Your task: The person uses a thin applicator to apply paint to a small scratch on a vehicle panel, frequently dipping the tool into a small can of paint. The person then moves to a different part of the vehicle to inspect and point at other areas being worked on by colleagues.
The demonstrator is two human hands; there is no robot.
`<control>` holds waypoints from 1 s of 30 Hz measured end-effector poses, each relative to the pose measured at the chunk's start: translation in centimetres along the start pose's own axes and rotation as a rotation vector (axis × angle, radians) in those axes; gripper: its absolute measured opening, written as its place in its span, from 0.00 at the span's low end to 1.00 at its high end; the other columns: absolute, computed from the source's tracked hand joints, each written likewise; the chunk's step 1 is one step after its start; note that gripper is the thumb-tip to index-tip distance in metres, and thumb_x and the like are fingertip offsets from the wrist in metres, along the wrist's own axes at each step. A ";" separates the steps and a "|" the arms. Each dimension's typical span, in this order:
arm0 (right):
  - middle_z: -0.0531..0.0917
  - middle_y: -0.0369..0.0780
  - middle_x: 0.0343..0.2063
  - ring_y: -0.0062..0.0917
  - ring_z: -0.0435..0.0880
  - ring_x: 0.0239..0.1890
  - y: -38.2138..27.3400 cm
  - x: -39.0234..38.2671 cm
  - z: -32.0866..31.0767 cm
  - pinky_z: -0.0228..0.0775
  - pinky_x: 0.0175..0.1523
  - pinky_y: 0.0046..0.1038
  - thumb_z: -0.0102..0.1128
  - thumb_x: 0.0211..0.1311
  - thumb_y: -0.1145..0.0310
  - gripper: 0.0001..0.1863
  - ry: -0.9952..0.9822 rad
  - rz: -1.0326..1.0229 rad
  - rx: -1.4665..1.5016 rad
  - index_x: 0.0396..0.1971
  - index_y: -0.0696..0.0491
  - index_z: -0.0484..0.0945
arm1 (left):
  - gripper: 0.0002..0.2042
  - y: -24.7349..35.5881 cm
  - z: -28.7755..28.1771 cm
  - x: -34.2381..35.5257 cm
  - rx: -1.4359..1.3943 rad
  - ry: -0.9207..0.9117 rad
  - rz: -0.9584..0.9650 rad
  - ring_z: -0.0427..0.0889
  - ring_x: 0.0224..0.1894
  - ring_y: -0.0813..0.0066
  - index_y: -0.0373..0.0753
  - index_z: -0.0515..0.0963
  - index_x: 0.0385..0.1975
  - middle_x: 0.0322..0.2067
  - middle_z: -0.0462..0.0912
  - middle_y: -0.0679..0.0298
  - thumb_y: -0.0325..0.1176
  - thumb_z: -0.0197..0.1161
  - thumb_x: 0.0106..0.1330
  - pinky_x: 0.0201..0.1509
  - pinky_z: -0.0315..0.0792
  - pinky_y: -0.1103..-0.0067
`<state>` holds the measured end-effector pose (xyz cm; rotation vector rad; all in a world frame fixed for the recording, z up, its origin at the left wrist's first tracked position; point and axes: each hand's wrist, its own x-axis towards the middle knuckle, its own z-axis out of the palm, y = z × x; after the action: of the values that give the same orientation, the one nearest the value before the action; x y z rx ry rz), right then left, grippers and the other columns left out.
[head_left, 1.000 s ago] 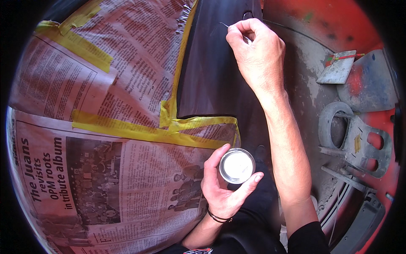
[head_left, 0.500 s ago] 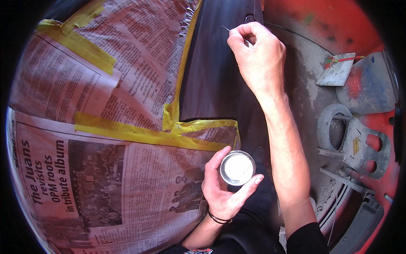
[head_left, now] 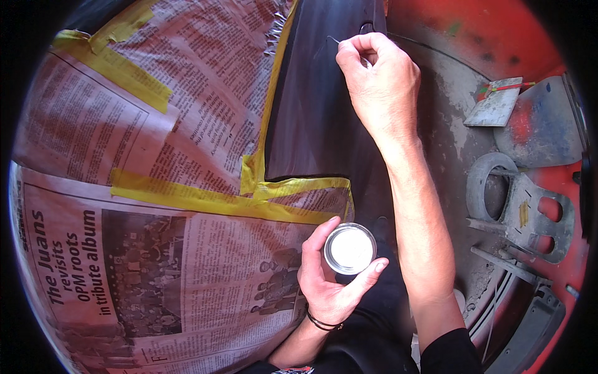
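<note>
My left hand (head_left: 327, 283) is wrapped round a small round metal can (head_left: 350, 249) with a bright white, liquid-looking surface inside. My right hand (head_left: 381, 78) reaches far forward over a glossy dark panel (head_left: 311, 118). Its thumb and fingers pinch a thin tool (head_left: 334, 40) whose fine, curved tip points left, at or just above the panel; whether it touches, I cannot tell. The rest of that tool is hidden in the fingers. Yellow masking tape (head_left: 269, 115) runs along the panel's left edge, and newspaper (head_left: 205, 93) spreads beyond it.
On the right, past a dusty grey floor (head_left: 448, 93), lie a grey tire-like ring (head_left: 481, 187) and a dusty plastic chair piece (head_left: 520, 209). A flat pale board (head_left: 495, 103) leans by a grey container (head_left: 542, 124). A red surface (head_left: 492, 31) rises behind.
Hardly anything differs. My right hand and the thin tool have shifted very slightly to the right, while my left hand keeps the can in nearly the same place.
</note>
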<state>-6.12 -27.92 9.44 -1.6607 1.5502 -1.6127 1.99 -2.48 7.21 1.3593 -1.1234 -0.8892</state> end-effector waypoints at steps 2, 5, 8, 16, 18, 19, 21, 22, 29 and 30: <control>0.92 0.44 0.33 0.33 0.94 0.40 0.0 0.0 0.1 0.88 0.50 0.34 0.71 0.69 0.67 0.07 -0.002 -0.004 -0.003 0.34 0.56 0.88 | 0.44 0.0 0.0 0.1 -0.006 0.000 -0.003 0.87 0.54 0.66 0.32 0.68 0.70 0.54 0.81 0.56 0.30 0.88 0.54 0.59 0.83 0.72; 0.92 0.44 0.33 0.34 0.94 0.39 0.1 0.1 0.2 0.88 0.49 0.35 0.71 0.68 0.67 0.07 -0.003 -0.024 -0.028 0.33 0.56 0.88 | 0.44 0.1 0.1 0.0 -0.021 0.002 -0.012 0.87 0.54 0.66 0.32 0.68 0.70 0.54 0.81 0.56 0.30 0.88 0.54 0.59 0.83 0.72; 0.92 0.45 0.34 0.34 0.94 0.40 -0.1 0.2 0.0 0.87 0.50 0.36 0.71 0.68 0.67 0.07 -0.010 -0.006 -0.032 0.34 0.56 0.88 | 0.44 0.2 0.2 0.1 -0.033 0.004 -0.017 0.88 0.54 0.65 0.32 0.68 0.70 0.54 0.81 0.56 0.30 0.88 0.54 0.59 0.83 0.72; 0.92 0.44 0.35 0.35 0.94 0.43 -0.1 0.3 -0.2 0.87 0.52 0.38 0.70 0.70 0.64 0.09 -0.028 0.072 -0.001 0.36 0.55 0.89 | 0.42 0.4 0.5 0.3 -0.018 0.031 -0.022 0.88 0.54 0.65 0.32 0.69 0.69 0.52 0.83 0.57 0.29 0.86 0.56 0.59 0.82 0.72; 0.93 0.44 0.36 0.35 0.94 0.44 0.3 0.2 -0.4 0.87 0.52 0.38 0.69 0.70 0.63 0.10 -0.006 0.112 0.056 0.37 0.54 0.89 | 0.41 0.3 0.7 0.3 -0.112 0.059 -0.058 0.88 0.54 0.66 0.32 0.69 0.69 0.51 0.84 0.58 0.28 0.86 0.56 0.60 0.82 0.72; 0.93 0.44 0.37 0.35 0.94 0.44 0.7 0.3 -0.6 0.87 0.53 0.38 0.69 0.71 0.62 0.10 0.010 0.131 0.095 0.38 0.54 0.89 | 0.41 0.3 0.8 0.3 -0.106 0.052 -0.055 0.88 0.54 0.66 0.32 0.69 0.69 0.51 0.84 0.58 0.28 0.86 0.56 0.60 0.82 0.72; 0.93 0.44 0.37 0.34 0.94 0.44 0.7 0.1 -1.2 0.86 0.53 0.36 0.69 0.72 0.61 0.11 0.078 0.135 0.155 0.40 0.54 0.89 | 0.41 0.2 0.9 0.3 -0.108 0.068 -0.055 0.87 0.55 0.66 0.32 0.69 0.70 0.51 0.84 0.58 0.27 0.85 0.57 0.62 0.80 0.72; 0.93 0.44 0.37 0.34 0.94 0.44 0.5 -0.2 -1.9 0.86 0.53 0.36 0.69 0.72 0.61 0.11 0.088 0.142 0.162 0.40 0.54 0.89 | 0.41 0.3 1.0 0.2 -0.097 0.061 -0.051 0.87 0.55 0.66 0.32 0.69 0.70 0.51 0.84 0.58 0.27 0.85 0.57 0.62 0.80 0.72; 0.93 0.40 0.36 0.21 0.92 0.42 2.8 -6.9 -9.8 0.82 0.52 0.27 0.71 0.72 0.67 0.11 0.266 0.244 0.415 0.43 0.60 0.88 | 0.36 -0.1 1.8 -0.3 -0.126 0.114 -0.053 0.82 0.54 0.73 0.33 0.71 0.68 0.54 0.80 0.61 0.22 0.81 0.59 0.61 0.79 0.76; 0.92 0.38 0.37 0.19 0.90 0.42 2.8 -8.7 -11.3 0.82 0.53 0.25 0.70 0.73 0.68 0.10 0.280 0.295 0.425 0.43 0.61 0.87 | 0.35 -0.3 1.8 -0.4 -0.092 0.134 -0.037 0.82 0.54 0.74 0.33 0.71 0.68 0.54 0.81 0.62 0.23 0.81 0.60 0.61 0.79 0.76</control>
<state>-14.93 -16.84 6.21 -0.9723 1.3657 -1.8986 0.23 -2.61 6.68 1.3472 -0.9468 -0.8529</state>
